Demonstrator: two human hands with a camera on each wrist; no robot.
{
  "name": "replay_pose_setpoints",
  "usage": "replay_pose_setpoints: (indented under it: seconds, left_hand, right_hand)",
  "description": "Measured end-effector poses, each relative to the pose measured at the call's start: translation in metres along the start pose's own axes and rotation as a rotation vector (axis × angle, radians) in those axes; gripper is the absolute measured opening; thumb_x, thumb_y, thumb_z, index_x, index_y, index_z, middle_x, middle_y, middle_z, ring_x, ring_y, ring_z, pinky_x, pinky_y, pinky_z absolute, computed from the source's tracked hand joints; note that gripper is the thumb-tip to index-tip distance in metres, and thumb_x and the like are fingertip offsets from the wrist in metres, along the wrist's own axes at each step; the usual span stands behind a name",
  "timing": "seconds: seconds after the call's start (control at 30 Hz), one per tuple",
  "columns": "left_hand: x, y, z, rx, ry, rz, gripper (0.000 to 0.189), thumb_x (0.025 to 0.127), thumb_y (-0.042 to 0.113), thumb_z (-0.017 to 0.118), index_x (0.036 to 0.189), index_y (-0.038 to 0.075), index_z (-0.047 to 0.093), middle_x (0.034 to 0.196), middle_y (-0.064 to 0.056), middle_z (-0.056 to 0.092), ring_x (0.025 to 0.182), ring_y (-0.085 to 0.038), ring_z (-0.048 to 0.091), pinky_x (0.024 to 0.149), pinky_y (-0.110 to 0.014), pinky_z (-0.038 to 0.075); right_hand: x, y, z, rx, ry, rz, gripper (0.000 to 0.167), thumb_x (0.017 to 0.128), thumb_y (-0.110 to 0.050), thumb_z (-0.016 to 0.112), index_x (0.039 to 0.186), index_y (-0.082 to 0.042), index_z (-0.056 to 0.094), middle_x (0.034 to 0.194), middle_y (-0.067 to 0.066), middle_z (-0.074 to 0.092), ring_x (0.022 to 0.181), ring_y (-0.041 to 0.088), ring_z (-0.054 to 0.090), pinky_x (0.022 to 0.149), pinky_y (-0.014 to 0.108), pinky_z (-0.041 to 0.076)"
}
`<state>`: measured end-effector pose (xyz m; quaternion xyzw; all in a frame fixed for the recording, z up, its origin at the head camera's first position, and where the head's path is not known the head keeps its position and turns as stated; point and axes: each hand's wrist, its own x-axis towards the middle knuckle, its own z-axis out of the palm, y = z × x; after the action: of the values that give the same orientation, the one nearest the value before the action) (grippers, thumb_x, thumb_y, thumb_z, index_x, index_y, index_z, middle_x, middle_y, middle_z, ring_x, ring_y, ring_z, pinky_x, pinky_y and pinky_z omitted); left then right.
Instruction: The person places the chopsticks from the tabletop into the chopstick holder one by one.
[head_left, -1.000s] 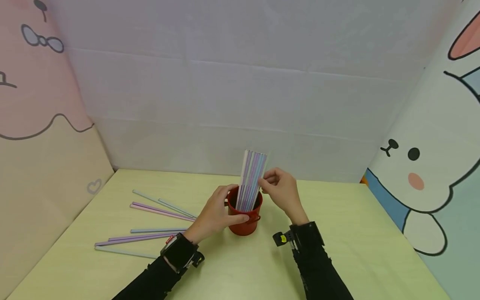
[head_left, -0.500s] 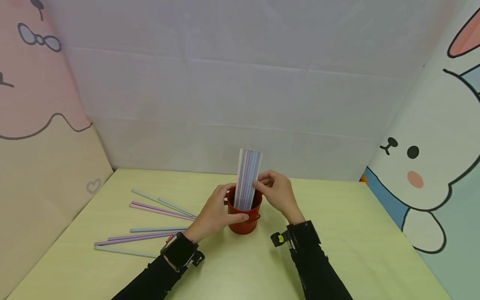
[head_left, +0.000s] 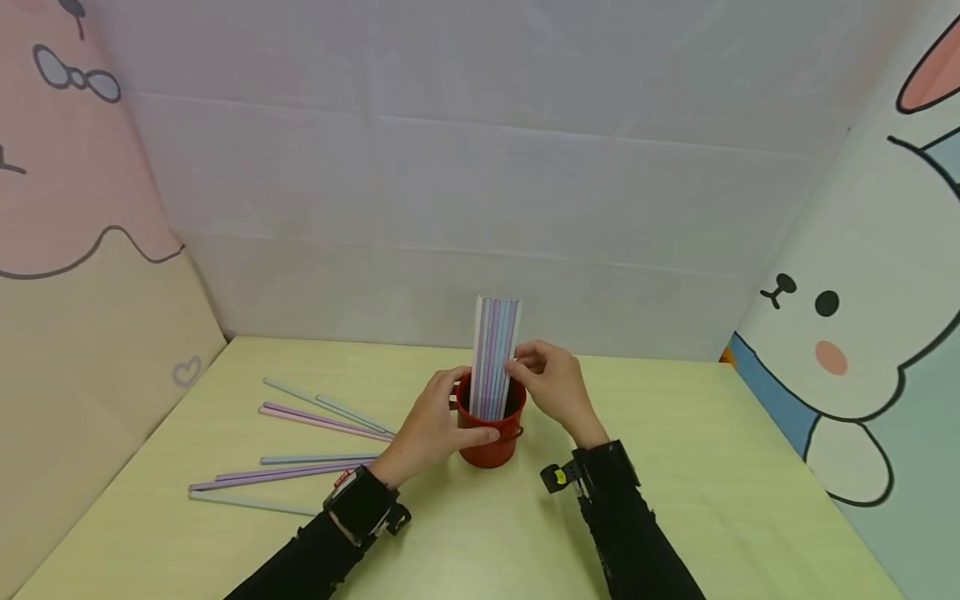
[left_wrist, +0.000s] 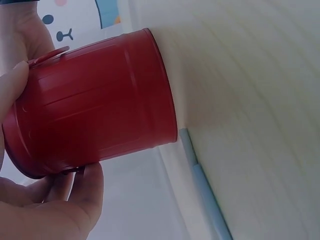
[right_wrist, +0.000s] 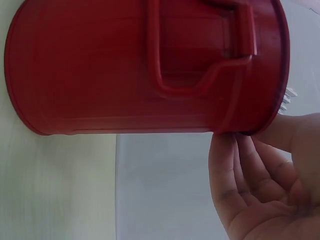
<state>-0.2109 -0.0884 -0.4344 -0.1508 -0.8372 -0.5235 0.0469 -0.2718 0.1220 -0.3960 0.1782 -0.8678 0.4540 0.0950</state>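
My left hand (head_left: 435,421) grips a small red metal bucket (head_left: 487,455), thumb across its front below the rim and fingers at its left and back. Wire handles sit on its sides; one handle (right_wrist: 180,92) shows large in the right wrist view. A bundle of pastel straws (head_left: 495,358) stands nearly upright inside, white, purple and blue. My right hand (head_left: 553,383) pinches the bundle's right edge just above the rim. In the right wrist view, the bucket (right_wrist: 110,75) hides most of the straws and the exact contact of those fingertips.
More straws lie on the pale yellow table (head_left: 675,483) at the left: a pink and purple pair (head_left: 322,422), a blue one (head_left: 315,460), purple ones (head_left: 262,477) and a pale green one (head_left: 247,503). A white cloth wall (head_left: 450,167) stands behind.
The straw bundle has swung left from a rightward lean to nearly upright. My right hand has moved slightly left with it. My left hand has kept its hold on the bucket.
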Motion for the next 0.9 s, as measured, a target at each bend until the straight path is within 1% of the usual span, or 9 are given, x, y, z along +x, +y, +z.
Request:
replay_pose_setpoints:
  seconds: [0.13, 0.23, 0.37, 0.47, 0.53, 0.6, 0.67, 0.77, 0.9]
  left_hand:
    - [0.001, 0.0, -0.006, 0.015, -0.041, -0.006, 0.099, 0.08, 0.029, 0.096, 0.16, 0.01, 0.04, 0.152, -0.011, 0.049, 0.138, -0.031, 0.052, 0.11, -0.051, 0.053]
    - [0.002, 0.001, -0.02, 0.057, -0.095, 0.003, 0.103, 0.08, 0.029, 0.096, 0.162, 0.009, 0.038, 0.154, -0.01, 0.05, 0.139, -0.031, 0.052, 0.113, -0.051, 0.05]
    - [0.003, -0.001, -0.056, 0.201, -0.136, 0.075, 0.085, 0.088, 0.026, 0.09, 0.158, 0.007, 0.047, 0.148, -0.013, 0.06, 0.132, -0.035, 0.059, 0.109, -0.055, 0.051]
    - [-0.002, -0.008, -0.089, 0.378, -0.096, 0.137, 0.06, 0.093, 0.021, 0.085, 0.147, 0.008, 0.062, 0.135, -0.013, 0.07, 0.122, -0.034, 0.065, 0.103, -0.055, 0.054]
    - [-0.006, -0.016, -0.11, 0.496, -0.064, 0.153, 0.046, 0.094, 0.017, 0.083, 0.137, 0.008, 0.069, 0.124, -0.011, 0.074, 0.115, -0.031, 0.069, 0.098, -0.053, 0.056]
    - [-0.009, -0.026, -0.13, 0.588, -0.063, 0.166, 0.038, 0.094, 0.012, 0.082, 0.13, 0.007, 0.073, 0.117, -0.01, 0.076, 0.109, -0.031, 0.07, 0.094, -0.052, 0.057]
    - [-0.009, -0.037, -0.146, 0.664, -0.099, 0.174, 0.033, 0.092, 0.007, 0.083, 0.124, 0.006, 0.075, 0.112, -0.009, 0.076, 0.104, -0.03, 0.071, 0.091, -0.049, 0.059]
    - [-0.006, -0.053, -0.164, 0.742, -0.191, 0.2, 0.025, 0.09, 0.003, 0.083, 0.114, 0.007, 0.079, 0.107, -0.007, 0.077, 0.099, -0.028, 0.072, 0.087, -0.045, 0.06]
    - [-0.002, -0.07, -0.174, 0.782, -0.293, 0.229, 0.019, 0.086, 0.001, 0.085, 0.101, 0.012, 0.082, 0.098, 0.001, 0.077, 0.092, -0.021, 0.072, 0.082, -0.038, 0.062]
  right_hand:
    - [-0.001, -0.001, -0.003, -0.02, -0.015, 0.003, 0.026, 0.099, -0.019, 0.078, 0.119, -0.002, 0.076, 0.099, 0.012, 0.079, 0.089, 0.025, 0.077, 0.082, 0.042, 0.065]
    - [-0.003, -0.003, -0.009, -0.037, -0.04, 0.009, 0.031, 0.101, -0.022, 0.075, 0.126, -0.004, 0.074, 0.102, 0.012, 0.079, 0.089, 0.025, 0.077, 0.082, 0.042, 0.065]
    - [-0.006, -0.009, -0.021, -0.078, -0.013, -0.01, 0.034, 0.103, -0.022, 0.071, 0.133, -0.006, 0.071, 0.107, 0.013, 0.077, 0.094, 0.029, 0.076, 0.085, 0.046, 0.063]
    - [-0.01, -0.015, -0.032, -0.091, 0.037, -0.06, 0.027, 0.103, -0.018, 0.071, 0.128, -0.006, 0.073, 0.107, 0.013, 0.077, 0.098, 0.031, 0.074, 0.09, 0.048, 0.061]
    - [-0.014, -0.02, -0.038, -0.094, 0.045, -0.107, 0.021, 0.103, -0.015, 0.071, 0.122, -0.007, 0.075, 0.106, 0.01, 0.078, 0.097, 0.028, 0.074, 0.092, 0.047, 0.061]
    - [-0.019, -0.024, -0.045, -0.105, 0.035, -0.159, 0.015, 0.102, -0.012, 0.071, 0.116, -0.008, 0.076, 0.104, 0.008, 0.077, 0.094, 0.024, 0.074, 0.089, 0.044, 0.062]
    - [-0.025, -0.024, -0.052, -0.134, 0.014, -0.206, 0.011, 0.102, -0.01, 0.072, 0.111, -0.009, 0.077, 0.101, 0.004, 0.077, 0.09, 0.02, 0.073, 0.086, 0.039, 0.062]
    - [-0.033, -0.02, -0.063, -0.177, -0.022, -0.258, 0.008, 0.1, -0.008, 0.074, 0.107, -0.01, 0.078, 0.097, 0.001, 0.075, 0.085, 0.014, 0.071, 0.08, 0.033, 0.062]
    - [-0.041, -0.013, -0.073, -0.211, -0.07, -0.288, 0.008, 0.099, -0.007, 0.075, 0.105, -0.012, 0.078, 0.095, -0.003, 0.074, 0.081, 0.01, 0.071, 0.077, 0.03, 0.062]
